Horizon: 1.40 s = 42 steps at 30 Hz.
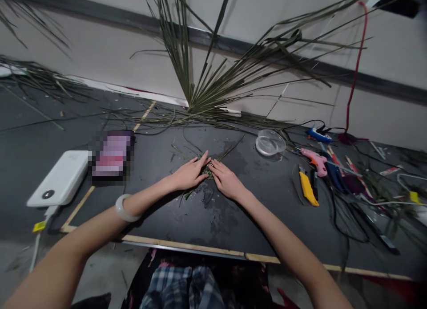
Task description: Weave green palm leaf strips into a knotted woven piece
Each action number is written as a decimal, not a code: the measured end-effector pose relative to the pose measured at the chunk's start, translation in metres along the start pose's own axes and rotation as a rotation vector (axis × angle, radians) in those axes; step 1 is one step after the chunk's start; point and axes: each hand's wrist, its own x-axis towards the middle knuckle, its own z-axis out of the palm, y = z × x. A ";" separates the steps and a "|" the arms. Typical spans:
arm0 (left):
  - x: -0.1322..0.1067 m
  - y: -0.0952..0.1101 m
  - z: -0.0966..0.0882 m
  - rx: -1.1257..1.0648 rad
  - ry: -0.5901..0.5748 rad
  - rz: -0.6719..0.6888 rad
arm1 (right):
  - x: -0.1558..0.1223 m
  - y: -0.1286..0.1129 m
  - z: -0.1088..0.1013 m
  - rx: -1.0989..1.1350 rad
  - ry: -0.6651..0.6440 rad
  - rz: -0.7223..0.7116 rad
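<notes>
A small woven piece of green leaf strips [208, 171] lies on the dark tabletop, with loose strip ends fanning out from it. My left hand [191, 172] holds its left side, thumb and forefinger spread around the edge. From the right, my right hand [227, 179] grips the same piece, its fingers together and fingertips meeting those of the left. Much of the weave is hidden beneath the fingers. Wet patches [213, 206] mark the table just below the hands.
A tall fan of leaf strips [200, 97] stands against the wall. On the left are a phone [113, 155] and white power bank [62, 177]. To the right lie a clear plastic bowl [269, 144], pink glue gun [316, 161], yellow cutter [307, 189] and several cables.
</notes>
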 end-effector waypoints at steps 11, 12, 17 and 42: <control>0.022 -0.029 -0.037 0.027 0.029 0.118 | 0.000 0.000 0.000 0.003 0.035 0.030; 0.025 -0.031 -0.038 0.049 -0.005 0.124 | 0.000 0.000 0.000 0.002 0.036 0.032; 0.037 -0.030 -0.047 0.136 -0.129 0.144 | 0.000 -0.001 0.000 0.001 0.025 0.039; 0.081 -0.027 -0.054 -0.011 -0.222 0.194 | 0.000 0.003 0.000 0.044 0.016 0.049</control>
